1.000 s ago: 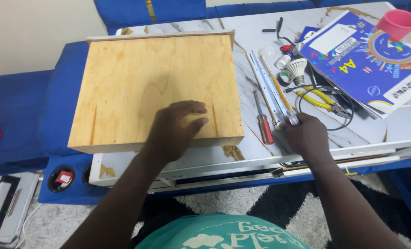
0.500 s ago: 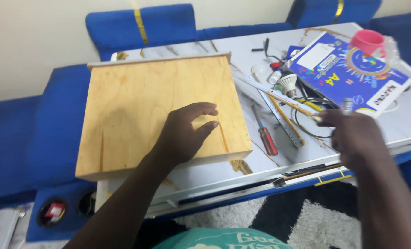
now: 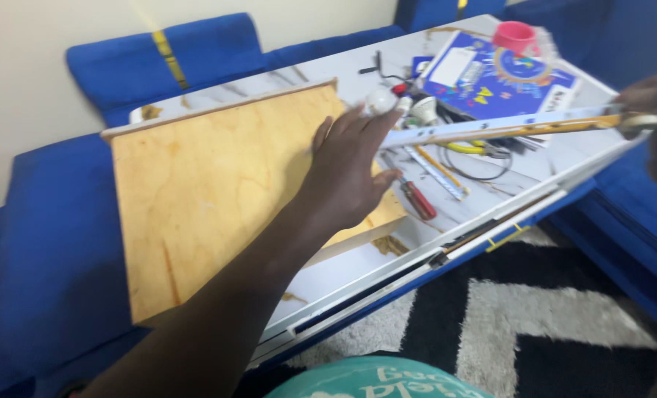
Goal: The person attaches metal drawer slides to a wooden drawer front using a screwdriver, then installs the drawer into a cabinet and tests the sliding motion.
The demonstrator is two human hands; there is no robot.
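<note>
Since a second ago our right hand (image 3: 656, 121) has lifted a long white-and-yellow ruler strip (image 3: 490, 129) off the table | fist closed around its end | left hand (image 3: 347, 173) open, flat, pinning the pale plywood board (image 3: 218, 191) on the white marble-look table (image 3: 535, 180)

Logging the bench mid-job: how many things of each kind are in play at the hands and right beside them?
Boards: 1
Long strips: 1
Screwdrivers: 1
Bulbs: 1
Total: 4
</note>
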